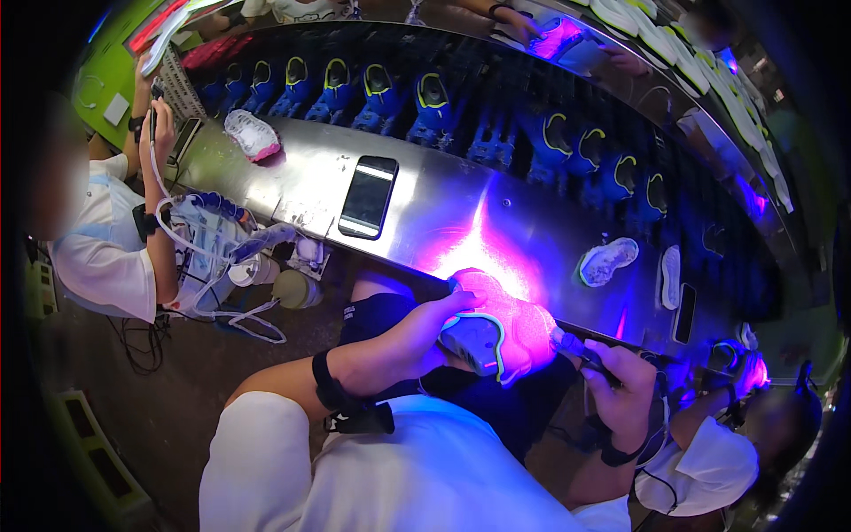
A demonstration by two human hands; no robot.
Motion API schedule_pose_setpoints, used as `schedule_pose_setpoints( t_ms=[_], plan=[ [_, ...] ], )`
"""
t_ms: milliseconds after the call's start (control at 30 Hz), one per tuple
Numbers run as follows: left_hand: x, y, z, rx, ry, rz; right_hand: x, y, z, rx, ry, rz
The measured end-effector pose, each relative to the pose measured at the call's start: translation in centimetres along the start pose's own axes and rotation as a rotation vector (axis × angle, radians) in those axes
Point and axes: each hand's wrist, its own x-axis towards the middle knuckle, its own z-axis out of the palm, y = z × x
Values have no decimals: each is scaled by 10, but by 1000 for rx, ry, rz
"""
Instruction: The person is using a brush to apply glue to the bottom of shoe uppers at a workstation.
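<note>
In front of my lap, my left hand (415, 335) grips a shoe upper (525, 330) with a grey last (470, 344) inside its collar. The upper glows pink-red under violet light, and a pale edging runs round its opening. My fingers wrap the collar end, partly hidden behind the shoe. My right hand (623, 390) is closed round the handle of a brush (570, 344). The brush tip meets the shoe's right end, or lies very close to it; the glare hides which. Wristbands sit on both my wrists.
A metal bench (301, 191) lies ahead, bearing a black phone (369, 197), a pink-edged white sole (252, 136) and another sole (608, 261). Behind it runs a line of blue shoes (377, 89). Co-workers sit at left (111, 239) and right (709, 465); tubing (239, 312) hangs at left.
</note>
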Motion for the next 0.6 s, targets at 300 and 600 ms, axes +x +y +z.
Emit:
schedule_pose_setpoints(
  t_ms=[300, 600],
  plan=[
    [-1, 4, 2, -525, -218, -237, 39, 8, -2, -9, -9, -92],
    [13, 10, 0, -503, -213, -315, 56, 13, -11, 88, -39, -76]
  ],
)
